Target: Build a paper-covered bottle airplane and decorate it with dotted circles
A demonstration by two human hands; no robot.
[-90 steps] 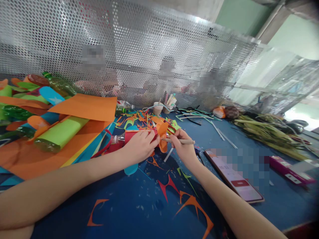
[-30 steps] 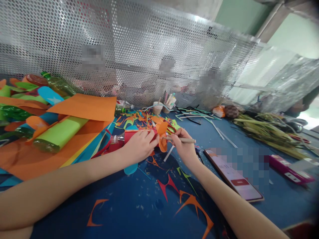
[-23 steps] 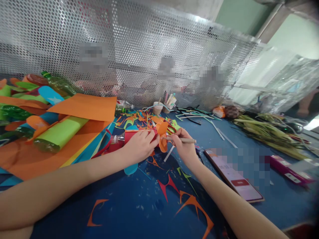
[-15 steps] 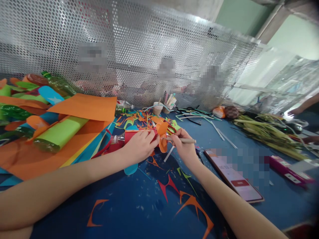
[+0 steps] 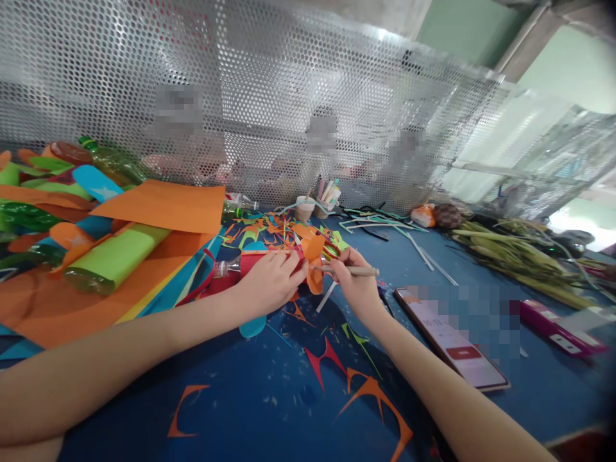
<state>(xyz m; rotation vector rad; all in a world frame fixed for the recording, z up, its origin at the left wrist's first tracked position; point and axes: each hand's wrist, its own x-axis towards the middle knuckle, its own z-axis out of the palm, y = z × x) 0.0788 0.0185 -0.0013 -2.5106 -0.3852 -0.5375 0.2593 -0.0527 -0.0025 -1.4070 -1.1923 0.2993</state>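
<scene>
My left hand (image 5: 272, 281) is closed over a clear plastic bottle (image 5: 233, 266) lying on its side, its body wrapped in red paper. Blue paper wings (image 5: 253, 326) stick out on both sides of it. Orange paper fins (image 5: 314, 263) stand at the bottle's right end, beside my left fingertips. Pinched in my right hand (image 5: 357, 282) is a thin, pale wooden stick (image 5: 364, 272). It points left, towards the orange fins; its working end is too small to make out.
Paper-wrapped bottles (image 5: 118, 260) and orange sheets (image 5: 163, 206) pile up at left. Paper scraps (image 5: 378, 394) lie in front and behind. Cups (image 5: 304, 209) stand by the perforated metal screen (image 5: 289, 83). A phone (image 5: 447, 343), a purple box (image 5: 561, 327) and dried stalks (image 5: 510, 260) are at right.
Both hands, the bottle and the stick stay almost exactly where they were. Another person's arm at the right edge has gone out of view.
</scene>
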